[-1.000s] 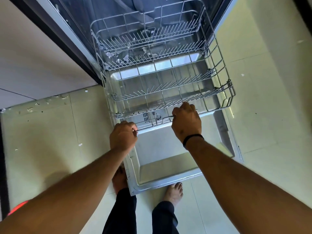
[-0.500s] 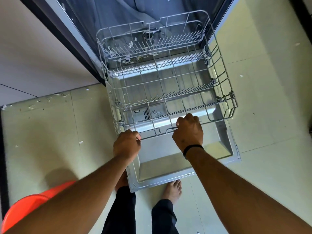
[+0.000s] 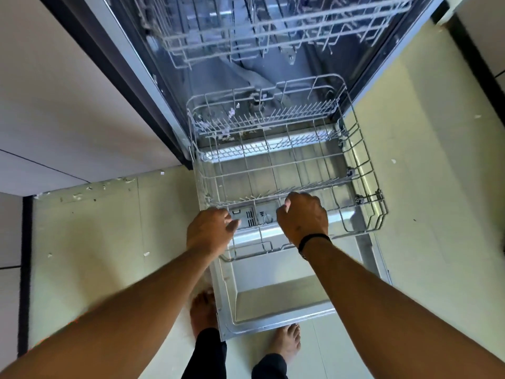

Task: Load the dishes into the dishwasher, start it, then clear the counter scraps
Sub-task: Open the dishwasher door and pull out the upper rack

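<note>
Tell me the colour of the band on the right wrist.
Black: the wristband shows plainly in the head view.

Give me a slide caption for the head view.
Both hands, left and right, over the front rim of the empty lower rack, pulled out over the open dishwasher door.

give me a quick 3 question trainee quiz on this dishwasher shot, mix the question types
1. True or false: the lower rack already holds plates.
2. Multiple choice: where does the lower rack sit? A) pushed fully inside the tub B) pulled out over the open door C) lifted out onto the floor
3. Short answer: which hand wears a dark wristband?

Key
1. False: only bare wire tines show, with some pale scraps near the back.
2. B
3. The right hand; it and the left hand are both over the rack's front edge, fingers loosely curled, no clear grip on the wire.
</note>
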{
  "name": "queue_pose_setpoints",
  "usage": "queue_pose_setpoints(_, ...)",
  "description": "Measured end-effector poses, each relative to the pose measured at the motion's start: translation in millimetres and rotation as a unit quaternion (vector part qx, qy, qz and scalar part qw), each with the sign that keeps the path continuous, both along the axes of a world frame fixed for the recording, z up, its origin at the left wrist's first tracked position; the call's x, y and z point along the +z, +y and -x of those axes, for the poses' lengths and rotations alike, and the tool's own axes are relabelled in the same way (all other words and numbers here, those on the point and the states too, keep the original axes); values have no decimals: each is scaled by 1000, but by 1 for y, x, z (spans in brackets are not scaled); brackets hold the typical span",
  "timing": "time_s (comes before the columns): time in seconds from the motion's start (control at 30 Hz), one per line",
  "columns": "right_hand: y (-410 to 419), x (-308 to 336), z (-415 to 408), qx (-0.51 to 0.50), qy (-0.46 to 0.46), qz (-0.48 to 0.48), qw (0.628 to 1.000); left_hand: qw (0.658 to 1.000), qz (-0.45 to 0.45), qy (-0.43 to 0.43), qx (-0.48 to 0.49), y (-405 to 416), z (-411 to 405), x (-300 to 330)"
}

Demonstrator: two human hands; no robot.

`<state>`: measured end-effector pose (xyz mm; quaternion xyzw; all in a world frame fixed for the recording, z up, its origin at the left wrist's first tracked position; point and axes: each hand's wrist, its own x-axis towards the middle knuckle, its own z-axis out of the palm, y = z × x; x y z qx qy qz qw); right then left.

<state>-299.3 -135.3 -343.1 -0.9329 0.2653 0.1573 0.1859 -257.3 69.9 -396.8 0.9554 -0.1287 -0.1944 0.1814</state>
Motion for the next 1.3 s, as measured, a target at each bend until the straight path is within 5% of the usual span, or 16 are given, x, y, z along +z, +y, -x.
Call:
queue_pose_setpoints(0.3, -5, 81, -136, 16, -158, 23, 987, 975, 105, -191, 32, -19, -150, 84)
queue_pose_setpoints(0.5, -10, 128, -209, 55, -291, 141, 945, 904, 45, -424, 39, -31, -213, 138)
queue_pose_setpoints(0.73, -18, 127, -246, 141, -123, 141, 972, 916, 29, -400, -2, -40, -229, 131)
queue_pose_setpoints(1.3, -14, 128, -174, 156, -160, 137, 965, 891, 172, -375, 192, -53, -178, 152)
